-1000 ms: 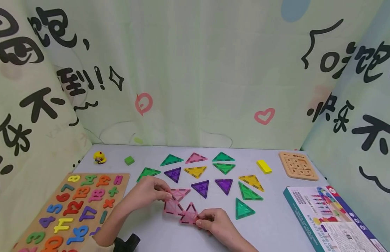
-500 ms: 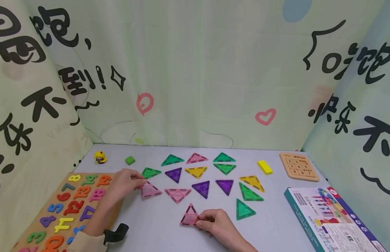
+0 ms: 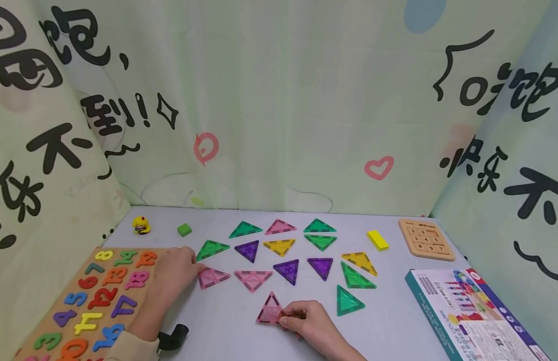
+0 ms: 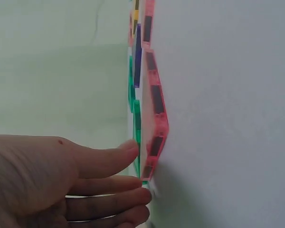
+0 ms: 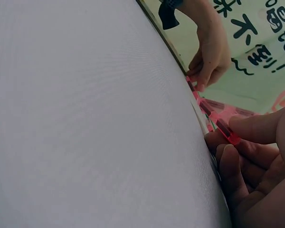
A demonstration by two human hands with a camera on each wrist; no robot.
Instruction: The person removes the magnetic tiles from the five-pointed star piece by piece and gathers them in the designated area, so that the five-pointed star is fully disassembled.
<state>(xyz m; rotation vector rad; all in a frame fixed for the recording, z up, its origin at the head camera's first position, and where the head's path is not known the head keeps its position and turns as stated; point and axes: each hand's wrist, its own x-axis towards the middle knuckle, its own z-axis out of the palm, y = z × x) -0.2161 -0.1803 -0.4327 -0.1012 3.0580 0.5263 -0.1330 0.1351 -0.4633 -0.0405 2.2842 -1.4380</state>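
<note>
In the head view my right hand (image 3: 306, 321) pinches the lower right corner of a pink triangle magnetic tile (image 3: 269, 309). The right wrist view shows that tile (image 5: 224, 124) between thumb and fingers. My left hand (image 3: 177, 271) is by the left end of another pink triangle tile (image 3: 213, 277), which lies on the table. Seen from the left wrist, the thumb and fingers (image 4: 111, 205) are fairly straight and apart, with the thumb tip right at that tile's edge (image 4: 154, 114). A third pink triangle tile (image 3: 253, 280) lies between the two.
Green (image 3: 356, 276), purple (image 3: 288, 271) and yellow (image 3: 280, 246) triangle tiles spread across the table behind. A number board (image 3: 91, 281) lies at left. At right are a box (image 3: 477, 311), a wooden calculator-like board (image 3: 426, 239) and a yellow block (image 3: 378, 240).
My left hand has pulled a pink tile away from the one in my right hand, carried it left and let go of it on the table. The right hand has barely moved.
</note>
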